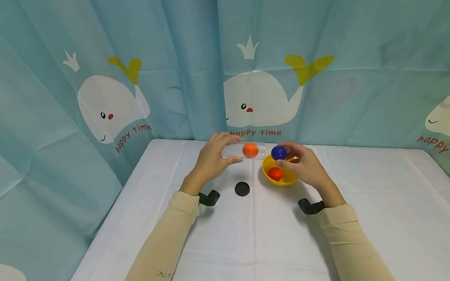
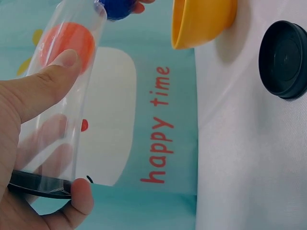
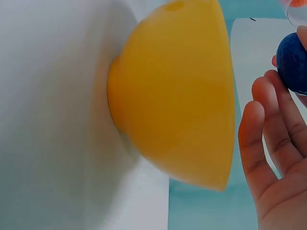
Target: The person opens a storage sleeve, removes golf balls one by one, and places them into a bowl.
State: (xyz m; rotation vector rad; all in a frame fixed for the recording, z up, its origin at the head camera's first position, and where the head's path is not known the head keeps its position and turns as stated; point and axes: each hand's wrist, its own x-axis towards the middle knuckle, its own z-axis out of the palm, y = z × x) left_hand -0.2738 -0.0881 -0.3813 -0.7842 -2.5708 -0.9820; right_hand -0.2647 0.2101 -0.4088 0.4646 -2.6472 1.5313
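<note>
My left hand (image 1: 213,156) grips a clear plastic tube (image 2: 67,110) held sideways above the table, its open end toward the right. An orange ball (image 1: 250,150) lies inside the tube, and a black cap (image 2: 41,184) closes the end by my palm. Between thumb and fingers, my right hand (image 1: 305,163) pinches a dark blue ball (image 1: 279,153) just off the tube's open end. Below that hand stands a yellow bowl (image 3: 177,96) with a red-orange ball (image 1: 275,173) in it.
A loose black lid (image 1: 242,189) lies on the white tabletop (image 1: 226,252), nearer than the bowl. Behind the table hangs a light blue curtain (image 1: 192,35) printed with whales. Each wrist wears a black camera mount.
</note>
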